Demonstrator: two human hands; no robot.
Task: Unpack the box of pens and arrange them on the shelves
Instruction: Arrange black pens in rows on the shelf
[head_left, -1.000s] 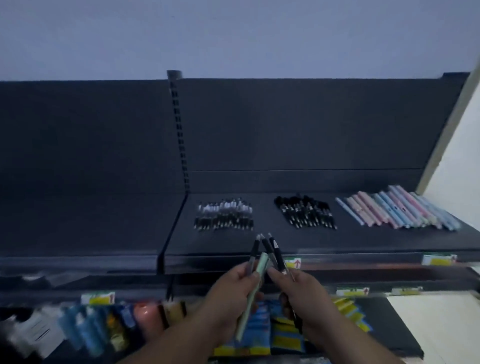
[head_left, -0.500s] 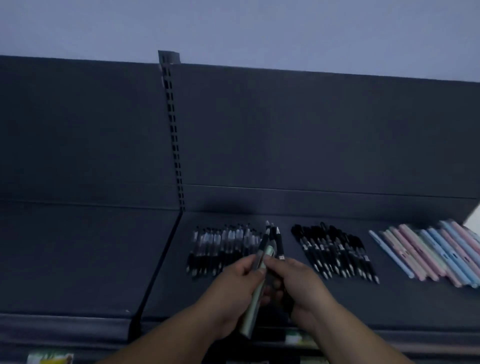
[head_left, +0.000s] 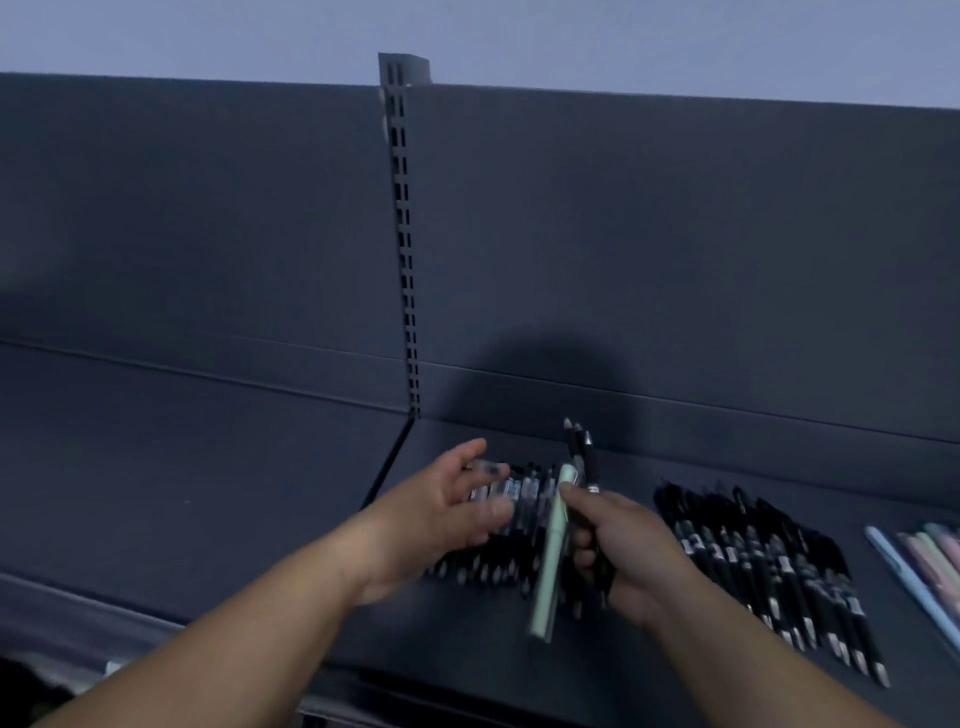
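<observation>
My right hand (head_left: 628, 545) grips a small bunch of pens: one pale green pen (head_left: 551, 551) and black pens (head_left: 581, 452) whose tips stick up above my fingers. My left hand (head_left: 441, 514) has its fingers spread and hovers over the row of black-and-clear pens (head_left: 511, 491) lying on the dark shelf (head_left: 649, 467). Whether it touches them I cannot tell; it is blurred. A second row of black pens (head_left: 769, 566) lies to the right. Pastel pens (head_left: 930, 561) lie at the far right edge.
The shelf's dark back panel (head_left: 649, 249) rises behind the pens, with a slotted upright (head_left: 404, 249) between two bays. The left bay's shelf (head_left: 182, 467) is bare. A lower shelf edge shows at the bottom left.
My left hand has let go of the pen bunch and moved left over the black-and-clear row with fingers spread. My right hand keeps the bunch. The view has moved closer to the shelf.
</observation>
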